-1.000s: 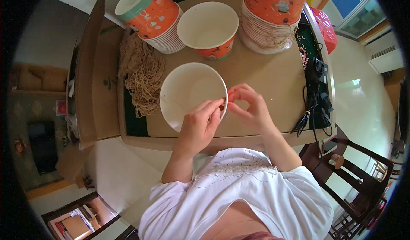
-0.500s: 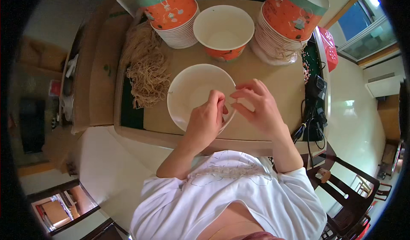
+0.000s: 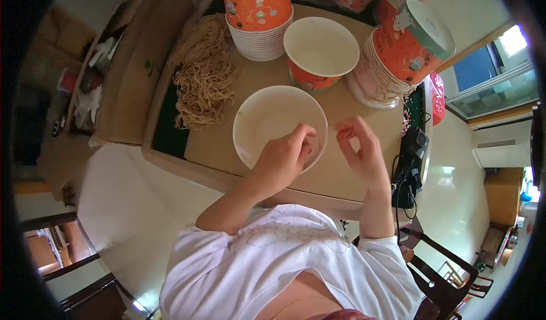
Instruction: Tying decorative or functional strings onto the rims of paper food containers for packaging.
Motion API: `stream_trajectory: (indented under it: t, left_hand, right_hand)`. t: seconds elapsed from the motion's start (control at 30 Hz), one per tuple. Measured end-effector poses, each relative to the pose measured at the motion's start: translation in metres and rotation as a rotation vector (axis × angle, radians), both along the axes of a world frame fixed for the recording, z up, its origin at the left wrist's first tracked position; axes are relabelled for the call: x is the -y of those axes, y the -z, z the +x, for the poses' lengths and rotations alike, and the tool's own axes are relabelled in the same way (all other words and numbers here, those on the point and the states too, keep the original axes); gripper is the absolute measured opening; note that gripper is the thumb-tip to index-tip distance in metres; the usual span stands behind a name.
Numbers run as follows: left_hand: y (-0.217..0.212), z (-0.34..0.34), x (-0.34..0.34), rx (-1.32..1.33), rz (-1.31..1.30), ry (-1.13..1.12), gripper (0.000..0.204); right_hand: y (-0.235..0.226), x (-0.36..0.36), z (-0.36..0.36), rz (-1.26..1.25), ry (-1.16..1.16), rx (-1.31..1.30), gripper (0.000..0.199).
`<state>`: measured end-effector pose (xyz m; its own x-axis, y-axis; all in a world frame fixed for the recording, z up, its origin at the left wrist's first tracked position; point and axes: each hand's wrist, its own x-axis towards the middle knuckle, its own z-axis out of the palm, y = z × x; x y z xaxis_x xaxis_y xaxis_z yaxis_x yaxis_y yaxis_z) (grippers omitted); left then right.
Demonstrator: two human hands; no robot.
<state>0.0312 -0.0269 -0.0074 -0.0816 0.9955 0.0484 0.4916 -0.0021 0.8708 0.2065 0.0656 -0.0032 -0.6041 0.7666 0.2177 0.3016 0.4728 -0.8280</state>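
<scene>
A white-lined paper bucket [image 3: 261, 115] stands on the cardboard-covered table with its open mouth facing up. My left hand [image 3: 282, 159] is over its near right side, the fingers curled closed by the rim; what they hold is hidden. To the right of the bucket, apart from its rim, my right hand [image 3: 362, 152] is raised with thumb and fingers bent together in a pinch. Anything between those fingertips is too small to make out. Just beyond stands a second open paper bucket [image 3: 321, 47], orange outside and white inside.
A heap of tan string [image 3: 205, 75] lies at the left. Stacks of orange-and-green paper buckets stand at the back left [image 3: 259, 13] and back right [image 3: 398, 52]. Black cables and adapters [image 3: 406, 178] lie along the right edge. A large cardboard box [image 3: 133, 69] is at the far left.
My right hand has drawn away from the bucket's rim to the right. My left hand stays at the rim. The view has turned, showing more stacked buckets at the back.
</scene>
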Motion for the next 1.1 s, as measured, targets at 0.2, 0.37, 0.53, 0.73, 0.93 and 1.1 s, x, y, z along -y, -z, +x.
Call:
stream_trajectory:
  t: [0.2,0.37,0.53,0.73,0.93,1.1]
  left_hand:
    - [-0.002,0.002,-0.003,-0.154,0.118,0.072,0.021]
    - [-0.006,0.004,-0.003,-0.2,0.082,0.079,0.01]
    - [0.002,0.005,-0.002,-0.152,0.006,-0.036,0.006]
    - [-0.001,0.003,-0.001,-0.031,0.027,-0.052,0.006]
    - [0.0,0.001,-0.002,0.074,0.058,-0.092,0.018]
    - [-0.001,0.002,-0.002,0.264,-0.056,0.053,0.023]
  right_hand:
    - [0.025,0.018,0.005,-0.162,0.031,-0.121,0.021]
    - [0.029,0.023,0.001,-0.111,0.051,-0.116,0.024]
    - [0.021,0.025,-0.001,-0.065,0.069,-0.085,0.023]
    - [-0.008,0.007,-0.012,0.279,-0.06,0.084,0.017]
    - [-0.018,-0.01,-0.025,0.319,-0.232,0.106,0.009]
    - [-0.024,-0.004,-0.027,-0.088,-0.15,0.0,0.01]
